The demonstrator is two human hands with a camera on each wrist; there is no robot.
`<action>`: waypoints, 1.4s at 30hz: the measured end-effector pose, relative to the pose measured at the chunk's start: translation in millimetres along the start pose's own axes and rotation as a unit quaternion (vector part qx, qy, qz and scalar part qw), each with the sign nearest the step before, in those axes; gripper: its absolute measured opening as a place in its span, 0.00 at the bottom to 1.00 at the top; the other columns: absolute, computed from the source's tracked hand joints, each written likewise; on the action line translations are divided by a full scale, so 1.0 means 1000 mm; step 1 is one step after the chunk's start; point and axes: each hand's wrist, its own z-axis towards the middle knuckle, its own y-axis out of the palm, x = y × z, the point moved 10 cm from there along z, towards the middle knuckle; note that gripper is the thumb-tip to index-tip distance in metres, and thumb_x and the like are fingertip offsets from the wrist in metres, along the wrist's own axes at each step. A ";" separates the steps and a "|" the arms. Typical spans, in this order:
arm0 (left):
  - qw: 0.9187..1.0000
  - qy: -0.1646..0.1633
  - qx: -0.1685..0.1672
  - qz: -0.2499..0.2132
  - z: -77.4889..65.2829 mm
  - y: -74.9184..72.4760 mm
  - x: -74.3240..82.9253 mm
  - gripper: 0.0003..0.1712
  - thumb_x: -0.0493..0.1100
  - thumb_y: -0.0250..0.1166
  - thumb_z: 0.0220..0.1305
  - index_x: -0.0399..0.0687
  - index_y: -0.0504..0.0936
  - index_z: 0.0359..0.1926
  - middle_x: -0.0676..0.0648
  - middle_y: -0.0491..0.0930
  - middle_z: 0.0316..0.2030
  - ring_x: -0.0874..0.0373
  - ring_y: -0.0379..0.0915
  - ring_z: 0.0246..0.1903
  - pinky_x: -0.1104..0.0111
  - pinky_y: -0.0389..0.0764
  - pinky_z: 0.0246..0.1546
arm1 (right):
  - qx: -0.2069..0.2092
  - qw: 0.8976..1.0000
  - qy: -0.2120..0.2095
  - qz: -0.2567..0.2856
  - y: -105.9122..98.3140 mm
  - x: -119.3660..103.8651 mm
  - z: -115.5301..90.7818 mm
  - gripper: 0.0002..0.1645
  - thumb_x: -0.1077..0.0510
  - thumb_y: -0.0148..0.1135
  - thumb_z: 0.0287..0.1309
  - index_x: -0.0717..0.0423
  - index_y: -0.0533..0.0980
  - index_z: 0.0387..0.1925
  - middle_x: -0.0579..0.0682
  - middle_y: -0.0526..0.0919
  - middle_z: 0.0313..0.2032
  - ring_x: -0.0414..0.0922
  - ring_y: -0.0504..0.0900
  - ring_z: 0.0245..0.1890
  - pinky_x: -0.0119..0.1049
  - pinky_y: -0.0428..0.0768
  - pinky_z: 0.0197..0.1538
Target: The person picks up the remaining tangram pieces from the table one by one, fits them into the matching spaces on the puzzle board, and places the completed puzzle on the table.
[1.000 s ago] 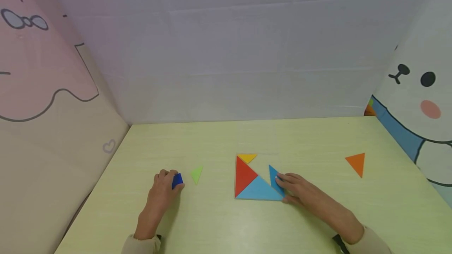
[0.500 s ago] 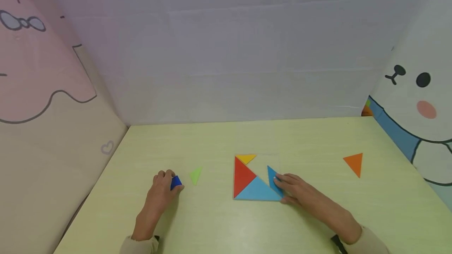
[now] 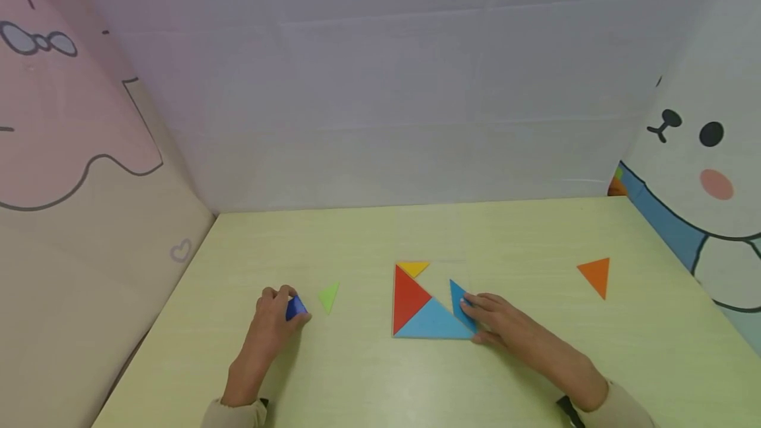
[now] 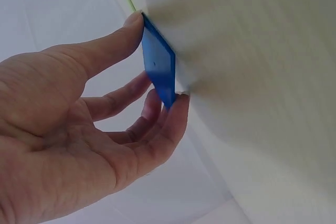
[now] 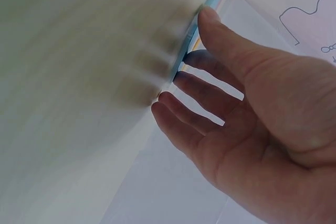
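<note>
A dark blue four-sided tangram piece (image 3: pixel 295 308) is pinched between the thumb and fingers of my left hand (image 3: pixel 272 317), tilted up from the table in the left wrist view. Just right of it lies a light green triangle (image 3: pixel 329 296). My right hand (image 3: pixel 498 320) rests its fingertips on a mid-blue piece (image 3: pixel 458 299), part of which they hide; its thumb is by the right corner of a large light blue triangle (image 3: pixel 433 322). That triangle lies against a large red triangle (image 3: pixel 407 299), and a small yellow triangle (image 3: pixel 413 268) touches the red one's top.
An orange triangle (image 3: pixel 596 277) lies apart on the right of the pale table (image 3: pixel 357 382). A plain white sheet (image 3: pixel 380 104) stands along the far edge. Printed cartoon sheets flank the table on the left and right.
The dark blue piece has tilted slightly in my left fingers, and its face now looks lighter. My right hand and the pieces near it have stayed put; the head view has shifted a little.
</note>
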 end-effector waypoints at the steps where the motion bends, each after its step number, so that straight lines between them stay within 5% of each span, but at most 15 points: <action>1: 1.000 -0.001 0.001 -0.001 0.000 0.000 0.000 0.23 0.37 0.75 0.61 0.31 0.74 0.51 0.28 0.68 0.47 0.33 0.70 0.47 0.43 0.82 0.43 | -0.001 1.000 0.000 0.001 0.000 0.000 0.000 0.32 0.54 0.67 0.66 0.70 0.74 0.65 0.65 0.75 0.66 0.65 0.71 0.65 0.58 0.76 0.62; 20: 0.997 0.051 0.052 -0.021 -0.003 -0.011 0.007 0.11 0.27 0.67 0.65 0.30 0.80 0.47 0.33 0.74 0.40 0.40 0.76 0.40 0.46 0.81 0.43 | 0.002 1.000 -0.003 0.003 -0.001 -0.002 -0.001 0.31 0.54 0.66 0.68 0.69 0.74 0.65 0.65 0.75 0.66 0.65 0.71 0.66 0.58 0.76 0.62; 42: 0.994 0.050 0.075 -0.063 0.000 -0.015 0.030 0.10 0.28 0.69 0.64 0.36 0.89 0.46 0.44 0.80 0.34 0.51 0.77 0.37 0.64 0.78 0.35 | 0.009 1.000 -0.010 0.004 -0.001 -0.003 -0.001 0.31 0.55 0.66 0.67 0.71 0.74 0.65 0.65 0.75 0.66 0.65 0.71 0.65 0.57 0.76 0.62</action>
